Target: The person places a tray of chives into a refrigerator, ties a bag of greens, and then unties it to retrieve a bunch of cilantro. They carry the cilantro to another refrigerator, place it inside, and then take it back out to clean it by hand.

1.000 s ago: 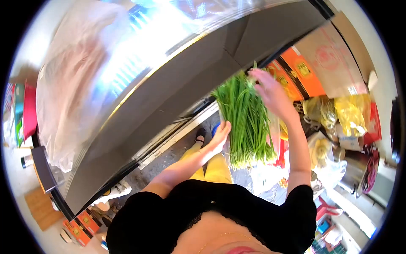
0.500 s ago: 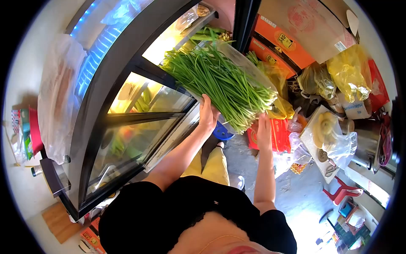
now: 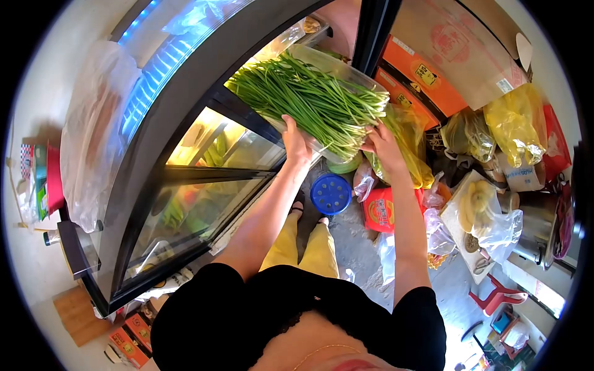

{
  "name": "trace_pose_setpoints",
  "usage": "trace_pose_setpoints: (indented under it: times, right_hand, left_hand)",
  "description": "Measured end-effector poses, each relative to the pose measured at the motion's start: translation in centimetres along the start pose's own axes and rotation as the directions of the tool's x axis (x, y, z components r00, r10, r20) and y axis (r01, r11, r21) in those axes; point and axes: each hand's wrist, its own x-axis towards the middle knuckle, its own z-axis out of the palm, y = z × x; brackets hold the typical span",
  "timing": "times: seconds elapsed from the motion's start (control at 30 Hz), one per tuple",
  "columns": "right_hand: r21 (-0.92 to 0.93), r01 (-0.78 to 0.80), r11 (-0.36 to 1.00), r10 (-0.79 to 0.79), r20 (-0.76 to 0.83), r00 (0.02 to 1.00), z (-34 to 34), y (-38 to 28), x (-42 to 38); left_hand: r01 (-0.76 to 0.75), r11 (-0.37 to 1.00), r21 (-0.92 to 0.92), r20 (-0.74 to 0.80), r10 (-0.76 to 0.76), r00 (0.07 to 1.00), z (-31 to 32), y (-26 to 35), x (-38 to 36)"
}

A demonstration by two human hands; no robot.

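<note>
A thick bundle of green chives [image 3: 309,99] lies in a clear plastic tray [image 3: 307,57], in front of the open part of a glass-door fridge [image 3: 185,172]. My left hand [image 3: 297,143] grips the near side of the tray, thumb up along its edge. At the pale cut ends of the chives, my right hand [image 3: 382,147] is closed around the tray's right end; its fingertips are partly hidden by stems. The leafy tips reach left past the fridge's dark frame.
A blue perforated stool [image 3: 331,194] stands on the floor below the tray. To the right are a red bag [image 3: 378,210], yellow plastic bags [image 3: 515,117], orange boxes [image 3: 424,77] and a white board [image 3: 458,204] with food on it. Vegetables show behind the fridge glass.
The tray of chives has moved left and slightly up, toward the fridge opening. My right hand has moved up and curled its fingers at the tray's end. The blue stool is now uncovered.
</note>
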Motion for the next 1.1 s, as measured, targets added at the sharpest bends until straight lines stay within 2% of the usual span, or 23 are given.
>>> trace_pose_setpoints:
  times: [0.13,0.2,0.27,0.33,0.4,0.47,0.5,0.53,0.6,0.63,0.67,0.73,0.8,0.83,0.87,0.93,1.0,1.1]
  right_hand:
    - [-0.026,0.002,1.000,-0.001,0.046,0.999,1.2,0.1,3.2]
    - [-0.020,-0.010,1.000,0.012,0.099,0.995,1.8,1.1,5.2]
    - [-0.058,0.000,0.998,0.004,0.067,0.998,3.8,-0.7,5.3]
    - [-0.145,0.007,0.989,0.007,0.101,0.995,4.4,-1.1,7.1]
    - [-0.132,0.026,0.991,-0.012,0.105,0.994,4.7,-0.4,9.0]
    - [-0.160,-0.014,0.987,0.030,0.101,0.994,6.1,-0.8,9.7]
    - [-0.117,0.019,0.993,-0.011,0.071,0.997,7.1,0.2,10.4]
    - [-0.065,0.042,0.997,-0.037,0.078,0.996,8.5,-0.2,10.1]
    - [0.000,0.028,1.000,-0.028,0.061,0.998,11.3,-0.3,10.5]
    - [-0.004,0.068,0.998,-0.068,0.046,0.997,12.7,-0.5,10.5]
    - [-0.070,0.087,0.994,-0.087,0.003,0.996,14.0,0.4,11.5]
    - [-0.056,0.100,0.993,-0.099,0.018,0.995,16.1,2.7,14.2]
    - [-0.107,0.109,0.988,-0.106,0.036,0.994,19.4,3.8,15.7]
    - [-0.159,0.110,0.981,-0.104,0.050,0.993,21.6,4.7,16.5]
    - [-0.146,0.080,0.986,-0.071,0.068,0.995,23.3,7.0,18.3]
    - [0.076,-0.121,0.990,0.115,0.079,0.990,25.8,7.1,18.5]
    - [0.227,-0.204,0.952,0.180,0.122,0.976,26.5,6.2,18.0]
    - [0.286,-0.179,0.941,0.140,0.152,0.978,28.1,5.5,19.3]
  left_hand:
    - [-0.044,0.990,0.133,-0.047,0.050,0.998,-1.0,0.8,2.5]
    - [-0.121,0.988,-0.094,0.008,0.123,0.992,-0.2,2.0,2.8]
    - [-0.168,0.979,-0.113,-0.058,0.162,0.985,1.0,2.2,2.8]
    - [-0.238,0.971,-0.013,-0.213,0.230,0.950,1.2,1.7,3.0]
    - [-0.267,0.963,-0.035,-0.215,0.254,0.943,1.2,1.6,3.3]
    - [-0.231,0.972,-0.051,-0.217,0.215,0.952,1.1,1.6,3.3]
    - [-0.262,0.965,-0.034,-0.130,0.255,0.958,-0.2,1.0,4.0]
    - [-0.265,0.964,-0.034,-0.131,0.259,0.957,0.2,1.4,3.3]
    - [-0.095,0.994,0.059,-0.119,0.102,0.988,0.1,2.1,1.0]
    - [-0.035,0.989,0.146,-0.113,0.051,0.992,0.0,2.5,0.2]
    - [-0.025,0.987,0.161,-0.120,0.045,0.992,-0.1,2.4,-1.2]
    - [-0.014,0.984,0.178,-0.181,0.047,0.982,-1.7,1.5,-2.1]
    - [0.002,0.972,0.234,-0.121,0.027,0.992,-1.3,2.0,-4.9]
    - [0.021,0.958,0.285,-0.019,-0.017,1.000,-1.7,2.1,-7.3]
    - [0.035,0.959,0.280,-0.021,-0.030,0.999,-1.8,2.1,-8.3]
    - [0.064,0.936,0.345,0.053,-0.088,0.995,-2.4,2.2,-10.3]
    - [0.072,0.934,0.350,0.068,-0.102,0.992,-2.4,2.4,-11.3]
    - [0.044,0.880,0.474,0.124,-0.116,0.986,-3.0,3.4,-14.4]
